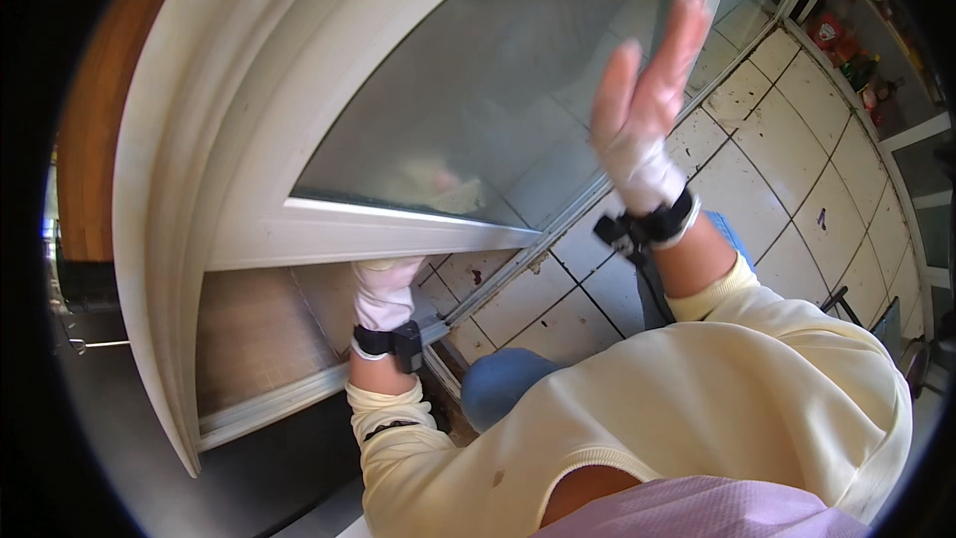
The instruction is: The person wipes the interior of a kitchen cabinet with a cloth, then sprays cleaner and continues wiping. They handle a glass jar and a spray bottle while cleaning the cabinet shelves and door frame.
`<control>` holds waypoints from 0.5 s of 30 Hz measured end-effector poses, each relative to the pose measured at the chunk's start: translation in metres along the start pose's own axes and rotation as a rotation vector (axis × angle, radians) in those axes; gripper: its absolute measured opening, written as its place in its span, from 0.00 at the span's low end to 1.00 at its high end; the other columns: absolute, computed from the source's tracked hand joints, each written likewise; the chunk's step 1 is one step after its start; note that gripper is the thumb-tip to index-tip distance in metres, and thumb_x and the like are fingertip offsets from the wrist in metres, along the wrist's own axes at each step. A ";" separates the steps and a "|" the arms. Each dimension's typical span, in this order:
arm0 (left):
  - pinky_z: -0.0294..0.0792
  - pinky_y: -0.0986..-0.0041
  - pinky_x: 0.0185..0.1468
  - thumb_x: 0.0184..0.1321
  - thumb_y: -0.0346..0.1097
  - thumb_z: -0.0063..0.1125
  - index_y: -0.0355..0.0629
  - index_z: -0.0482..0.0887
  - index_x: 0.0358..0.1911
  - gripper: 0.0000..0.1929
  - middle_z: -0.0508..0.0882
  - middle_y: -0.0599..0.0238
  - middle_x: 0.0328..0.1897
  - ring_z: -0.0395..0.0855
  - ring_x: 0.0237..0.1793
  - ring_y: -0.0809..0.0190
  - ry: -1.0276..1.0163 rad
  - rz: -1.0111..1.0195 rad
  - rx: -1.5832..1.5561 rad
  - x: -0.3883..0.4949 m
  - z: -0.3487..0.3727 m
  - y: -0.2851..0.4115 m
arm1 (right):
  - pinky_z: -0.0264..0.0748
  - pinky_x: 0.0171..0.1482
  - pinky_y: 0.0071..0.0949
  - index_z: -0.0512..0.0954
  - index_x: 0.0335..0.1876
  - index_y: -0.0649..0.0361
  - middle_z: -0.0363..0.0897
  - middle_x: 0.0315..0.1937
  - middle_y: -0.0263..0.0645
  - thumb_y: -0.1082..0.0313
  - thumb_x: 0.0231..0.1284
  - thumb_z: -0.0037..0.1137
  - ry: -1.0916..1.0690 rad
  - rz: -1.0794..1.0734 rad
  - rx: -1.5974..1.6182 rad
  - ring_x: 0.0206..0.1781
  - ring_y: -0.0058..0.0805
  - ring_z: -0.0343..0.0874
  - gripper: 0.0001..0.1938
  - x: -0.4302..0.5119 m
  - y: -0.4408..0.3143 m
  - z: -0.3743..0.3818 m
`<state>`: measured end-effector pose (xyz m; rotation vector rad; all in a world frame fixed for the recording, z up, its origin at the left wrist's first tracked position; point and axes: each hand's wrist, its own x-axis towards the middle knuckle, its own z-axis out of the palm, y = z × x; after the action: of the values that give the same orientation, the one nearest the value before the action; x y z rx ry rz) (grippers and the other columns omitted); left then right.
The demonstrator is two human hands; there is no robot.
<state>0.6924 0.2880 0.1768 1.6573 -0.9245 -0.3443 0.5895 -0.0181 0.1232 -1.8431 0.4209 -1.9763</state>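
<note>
A large white-framed glass door panel (478, 97) stands tilted across the view. My left hand (388, 291), in a thin white glove with a black strap device at the wrist, reaches beneath the panel's lower rail (403, 235); its fingers are hidden behind the frame. A blurred pale shape, perhaps cloth or a glove, shows through the lower part of the glass. My right hand (650, 90), also gloved and strapped, is raised at the glass's right side with its fingers apart and nothing visible in it. Whether it touches the glass cannot be told.
A metal floor track (508, 273) runs diagonally over stained white tiles (792, 157). Shelving with colourful packages (859, 67) stands at the upper right. A brown wooden surface (104, 112) is at the far left, and a dark thin-legged object stands at the right edge.
</note>
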 end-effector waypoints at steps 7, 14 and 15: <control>0.82 0.59 0.67 0.67 0.30 0.75 0.38 0.80 0.68 0.27 0.87 0.55 0.63 0.88 0.61 0.54 -0.360 -0.079 0.173 0.038 -0.048 0.018 | 0.23 0.91 0.46 0.39 0.92 0.63 0.31 0.94 0.52 0.50 0.77 0.52 -0.309 -0.072 0.084 0.95 0.48 0.27 0.49 -0.044 -0.053 0.012; 0.81 0.60 0.68 0.68 0.30 0.74 0.37 0.80 0.68 0.27 0.87 0.55 0.64 0.87 0.61 0.55 -0.420 -0.130 0.173 0.045 -0.028 -0.003 | 0.29 0.90 0.50 0.52 0.90 0.65 0.41 0.93 0.53 0.48 0.79 0.52 -0.216 -0.098 0.115 0.95 0.53 0.35 0.44 -0.059 -0.011 0.024; 0.81 0.60 0.68 0.68 0.30 0.74 0.37 0.80 0.68 0.27 0.87 0.55 0.64 0.87 0.61 0.55 -0.423 -0.130 0.176 0.047 -0.028 -0.005 | 0.29 0.90 0.50 0.52 0.90 0.65 0.42 0.93 0.54 0.49 0.79 0.53 -0.210 -0.073 0.119 0.95 0.53 0.35 0.44 -0.061 -0.010 0.024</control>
<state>0.7428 0.2737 0.1925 1.8472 -1.1874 -0.7409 0.6150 0.0218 0.0767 -1.9889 0.1716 -1.7866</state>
